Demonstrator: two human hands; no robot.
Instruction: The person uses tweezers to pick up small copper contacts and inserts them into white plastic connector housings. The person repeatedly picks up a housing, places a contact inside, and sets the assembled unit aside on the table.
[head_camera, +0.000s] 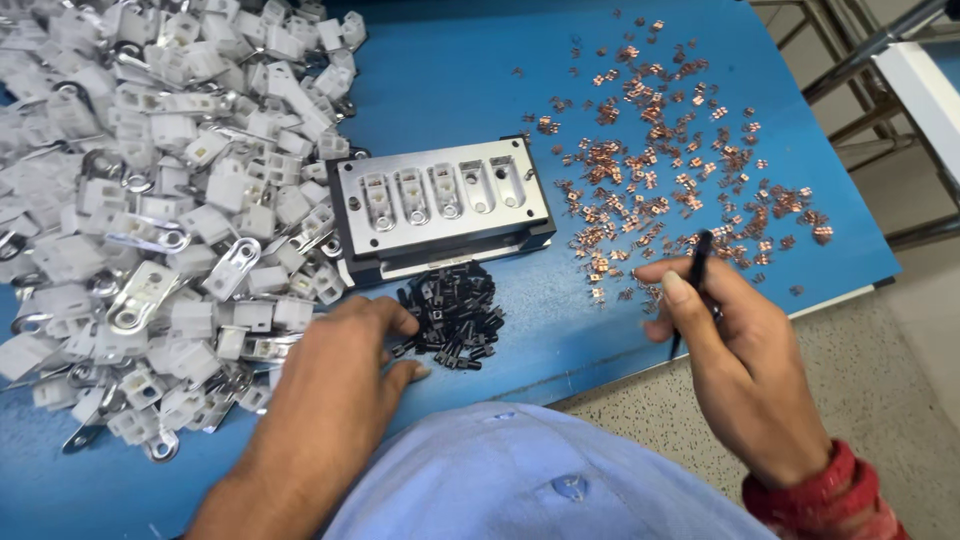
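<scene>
A grey metal jig (441, 196) with five pockets sits mid-table; three left pockets hold white parts, the two right ones look empty. In front of it lies a small heap of black clips (455, 313). My left hand (340, 385) rests on the blue table, fingertips at the left edge of that heap, between it and the big pile of white plastic parts with metal tabs (160, 210). My right hand (735, 360) holds thin black tweezers (693, 280), tip pointing toward the scattered small copper pieces (660, 170).
The blue table (450, 70) ends at a front edge near my body and a right edge by the copper pieces. Beyond it are a speckled floor (890, 370) and a metal frame (860, 60) at the upper right. My light blue shirt fills the bottom.
</scene>
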